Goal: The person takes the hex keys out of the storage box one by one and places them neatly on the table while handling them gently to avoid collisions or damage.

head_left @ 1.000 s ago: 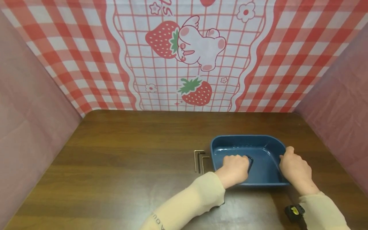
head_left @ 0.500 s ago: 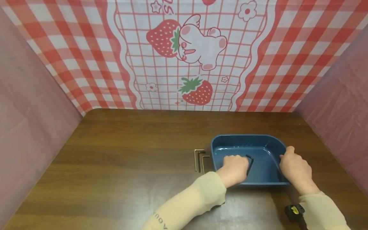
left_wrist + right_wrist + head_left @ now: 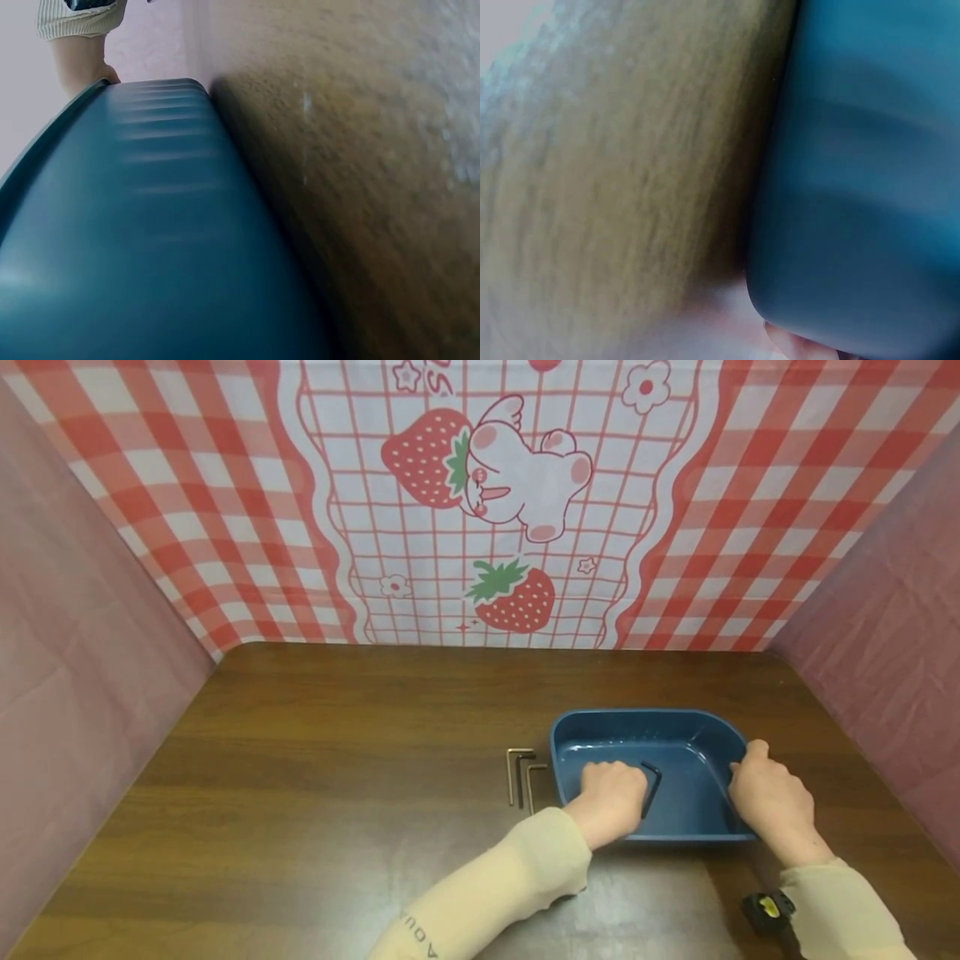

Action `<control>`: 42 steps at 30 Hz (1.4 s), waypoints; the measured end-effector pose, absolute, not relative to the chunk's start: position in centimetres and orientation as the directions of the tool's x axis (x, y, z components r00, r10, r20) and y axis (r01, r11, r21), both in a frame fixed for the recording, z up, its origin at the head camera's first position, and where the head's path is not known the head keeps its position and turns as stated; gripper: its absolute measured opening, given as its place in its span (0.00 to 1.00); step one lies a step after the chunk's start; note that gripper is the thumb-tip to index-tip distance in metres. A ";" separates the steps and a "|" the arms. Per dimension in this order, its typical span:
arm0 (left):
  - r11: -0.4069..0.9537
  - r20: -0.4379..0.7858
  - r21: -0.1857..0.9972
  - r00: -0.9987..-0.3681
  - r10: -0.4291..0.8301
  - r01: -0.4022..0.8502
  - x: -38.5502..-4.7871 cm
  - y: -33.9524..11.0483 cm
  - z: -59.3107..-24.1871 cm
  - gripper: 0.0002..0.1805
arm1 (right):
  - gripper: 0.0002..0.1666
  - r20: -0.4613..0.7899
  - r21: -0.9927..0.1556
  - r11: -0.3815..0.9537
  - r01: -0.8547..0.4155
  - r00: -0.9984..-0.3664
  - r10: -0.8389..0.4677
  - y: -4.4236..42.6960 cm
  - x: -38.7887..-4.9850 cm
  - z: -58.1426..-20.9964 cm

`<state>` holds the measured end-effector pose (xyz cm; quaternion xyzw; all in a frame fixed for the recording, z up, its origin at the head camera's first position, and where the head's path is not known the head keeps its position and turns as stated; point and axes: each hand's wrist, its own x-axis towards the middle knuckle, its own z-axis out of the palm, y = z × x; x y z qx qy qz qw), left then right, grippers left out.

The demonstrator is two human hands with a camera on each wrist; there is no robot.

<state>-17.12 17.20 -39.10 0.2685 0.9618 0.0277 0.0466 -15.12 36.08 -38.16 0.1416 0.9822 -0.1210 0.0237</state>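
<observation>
A deep blue tray (image 3: 690, 777) stands on the right half of the table in the head view. My right hand (image 3: 772, 797) grips its right rim, and fingertips (image 3: 802, 346) show under the tray's wall in the right wrist view. Over the front left wall reaches my left hand (image 3: 611, 797), knuckles up inside the tray. Right beside it lies a black hex key (image 3: 654, 789), bent in an L. The left fingers are hidden below the knuckles, so whether they hold the key's lower end does not show. In the left wrist view, the tray's outer wall (image 3: 150, 225) fills the left.
Left of the tray lie several L-shaped hex keys: a brass-coloured one (image 3: 511, 777), a black one (image 3: 520, 783) and another brass-coloured one (image 3: 529, 789). The brown wooden table (image 3: 300, 777) ends at a red checked cloth (image 3: 187, 510) behind.
My left hand has shifted very slightly left, so more of the black hex key shows beside it. The right hand and tray stay put.
</observation>
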 end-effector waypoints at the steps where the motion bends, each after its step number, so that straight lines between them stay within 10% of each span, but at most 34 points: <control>1: 0.855 -0.074 0.076 -0.852 0.518 0.513 -17.1 17.2 -39.1 0.05 | 0.21 -0.077 -0.233 0.930 0.283 -0.959 0.272 36.1 -15.1 -38.2; 42: 0.779 0.023 0.135 -0.788 0.615 0.612 -17.3 15.1 -37.1 0.03 | 0.21 -0.081 -0.237 0.934 0.267 -0.964 0.255 36.2 -15.1 -38.1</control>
